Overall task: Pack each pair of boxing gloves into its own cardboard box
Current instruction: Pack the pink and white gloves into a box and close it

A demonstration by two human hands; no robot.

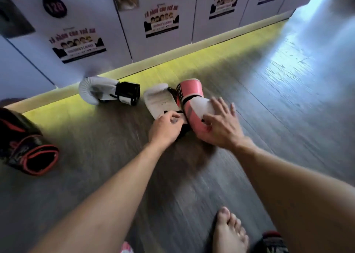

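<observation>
The fingers [173, 116] of the left hand [165, 126] are curling inward, thumb and forefinger pinching the near end of a white padded leather boxing glove [160, 100], just where a bit of black strap is showing. The fingers [221, 103] of the right hand [221, 125] are spreading wide and nearly straight, lying flat across the near part of a glossy pink and white boxing glove [191, 91] and pressing on it rather than gripping it.

The two gloves are lying side by side and touching, the white one palm up on the left, the pink one on the right with its round pink cuff pointing away toward the lockers. Both are resting on the grey wood-plank floor [269, 102], directly ahead of the person, whose bare forearms are reaching out from the bottom of the view.

Further left, apart from this pair, a second white boxing glove with a black wrist cuff [107, 93] is lying on its side near the yellow-lit strip [153, 65] running along the foot of the white locker doors [119, 33]. The doors are carrying printed posters and round dark number discs. At the far left edge a black boxing glove with red trim [26, 145] is lying with its open cuff turned toward the camera.

A bare foot [228, 231] is resting on the floor at the bottom. Beside it, a pink item and a dark, red-edged item are cut off by the frame; what they are I cannot tell.
</observation>
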